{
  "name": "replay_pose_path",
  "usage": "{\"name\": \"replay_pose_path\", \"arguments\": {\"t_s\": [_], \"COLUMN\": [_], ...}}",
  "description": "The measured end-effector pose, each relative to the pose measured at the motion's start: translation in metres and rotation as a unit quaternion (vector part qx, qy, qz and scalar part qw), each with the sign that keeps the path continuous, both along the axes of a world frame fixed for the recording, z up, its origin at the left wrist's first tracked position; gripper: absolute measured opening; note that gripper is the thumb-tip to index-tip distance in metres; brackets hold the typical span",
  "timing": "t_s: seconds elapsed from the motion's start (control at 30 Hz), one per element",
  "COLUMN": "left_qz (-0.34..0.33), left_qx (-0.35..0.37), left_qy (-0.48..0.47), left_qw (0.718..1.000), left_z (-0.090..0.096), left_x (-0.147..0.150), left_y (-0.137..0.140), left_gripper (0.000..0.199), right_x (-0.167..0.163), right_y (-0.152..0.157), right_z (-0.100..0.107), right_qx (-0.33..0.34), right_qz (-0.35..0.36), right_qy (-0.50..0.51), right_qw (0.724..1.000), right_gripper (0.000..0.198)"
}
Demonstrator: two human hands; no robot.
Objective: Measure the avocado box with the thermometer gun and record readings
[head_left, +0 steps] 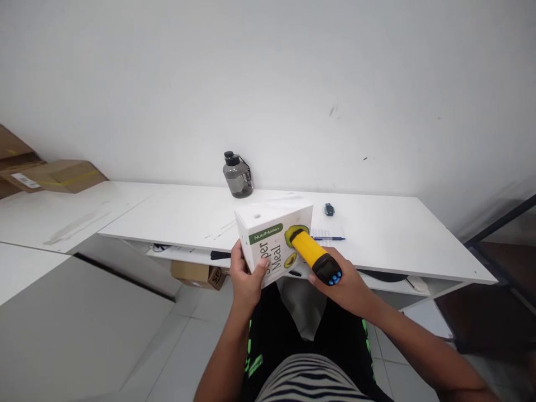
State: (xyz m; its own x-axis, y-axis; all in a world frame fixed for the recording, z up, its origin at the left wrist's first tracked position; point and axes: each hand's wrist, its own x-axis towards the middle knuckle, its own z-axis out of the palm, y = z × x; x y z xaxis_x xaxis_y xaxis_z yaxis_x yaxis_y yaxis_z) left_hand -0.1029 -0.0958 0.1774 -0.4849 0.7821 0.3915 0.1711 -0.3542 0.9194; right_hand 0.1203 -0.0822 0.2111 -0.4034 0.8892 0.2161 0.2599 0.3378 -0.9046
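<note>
My left hand grips the lower left side of a white carton, its thumb across the printed front. The carton is tilted above the table's front edge and carries the words "NutriMotion" and "Meal" with avocado pictures. In my right hand is a yellow-and-black handheld device with blue spots on its near end. Its black far end is at the carton's front, over the avocado picture; whether the two touch I cannot tell. A blue pen lies on a printed paper just behind the device.
On the white table stand a grey jug near the wall and a small dark watch-like object. Brown cardboard boxes sit at the far left. Below is a shelf, with another cardboard box under it.
</note>
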Motion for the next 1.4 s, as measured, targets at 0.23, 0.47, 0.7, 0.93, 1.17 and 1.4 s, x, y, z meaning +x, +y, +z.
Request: {"name": "replay_pose_path", "arguments": {"t_s": [0.23, 0.47, 0.7, 0.93, 1.17, 1.4], "left_qz": [0.049, 0.117, 0.140, 0.135, 0.112, 0.106], "left_qx": [-0.018, -0.015, -0.046, -0.084, -0.101, -0.102], "left_qy": [0.009, 0.075, 0.136, 0.147, 0.142, 0.141], "left_qw": [0.999, 0.990, 0.980, 0.976, 0.978, 0.979], "left_z": [-0.020, -0.052, -0.091, -0.105, -0.106, -0.107], "left_x": [-0.009, -0.030, -0.042, -0.045, -0.045, -0.046], "left_y": [0.054, 0.125, 0.143, 0.150, 0.150, 0.150], "left_gripper": [0.061, 0.068, 0.072, 0.074, 0.074, 0.073], "right_x": [-0.002, -0.004, -0.002, -0.005, -0.006, -0.004], "right_y": [-0.001, 0.001, 0.005, 0.009, 0.009, 0.010], "right_z": [-0.013, -0.012, -0.014, -0.016, -0.020, -0.023], "right_qx": [-0.049, -0.074, -0.097, -0.108, -0.091, -0.086], "right_qz": [0.038, -0.007, -0.031, -0.040, -0.031, -0.023], "right_qy": [0.107, 0.138, 0.148, 0.138, 0.108, 0.098], "right_qw": [0.992, 0.988, 0.984, 0.984, 0.989, 0.991], "right_gripper": [0.072, 0.062, 0.061, 0.064, 0.064, 0.065]}}
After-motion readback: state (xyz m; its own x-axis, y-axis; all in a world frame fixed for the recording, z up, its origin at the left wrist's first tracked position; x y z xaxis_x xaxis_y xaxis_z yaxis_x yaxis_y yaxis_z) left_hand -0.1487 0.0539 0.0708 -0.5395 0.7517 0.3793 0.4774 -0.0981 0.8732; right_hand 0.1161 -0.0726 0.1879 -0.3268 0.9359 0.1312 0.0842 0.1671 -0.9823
